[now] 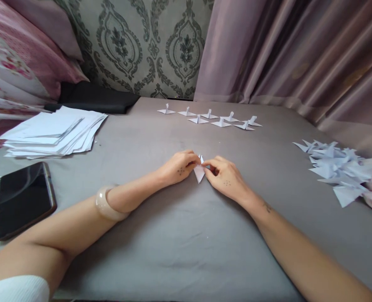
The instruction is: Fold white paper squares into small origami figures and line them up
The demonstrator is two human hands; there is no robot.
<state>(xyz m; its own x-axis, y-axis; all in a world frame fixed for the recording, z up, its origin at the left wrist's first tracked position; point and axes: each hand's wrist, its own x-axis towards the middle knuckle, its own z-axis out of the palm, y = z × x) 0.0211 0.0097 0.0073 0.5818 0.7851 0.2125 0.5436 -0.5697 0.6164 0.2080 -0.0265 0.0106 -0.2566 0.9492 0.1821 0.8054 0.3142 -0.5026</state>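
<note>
A small folded white paper piece (199, 173), kite-shaped with a point toward me, is between my hands just above the grey cloth (186, 235). My left hand (181, 166) pinches its left edge near the top. On its right edge my right hand (225, 176) closes thumb and fingertips. Two narrow tips of the paper stick up between the fingers. Part of its upper half is hidden by the fingertips. Beyond the hands, several folded paper cranes (222, 122) stand in two rows.
At the left lies a stack of white paper sheets (53, 132), with a black phone (25, 199) nearer me. A black folded item (97, 97) rests behind the stack. A heap of folded white paper pieces (336, 163) is at the right, beside the curtain (286, 50).
</note>
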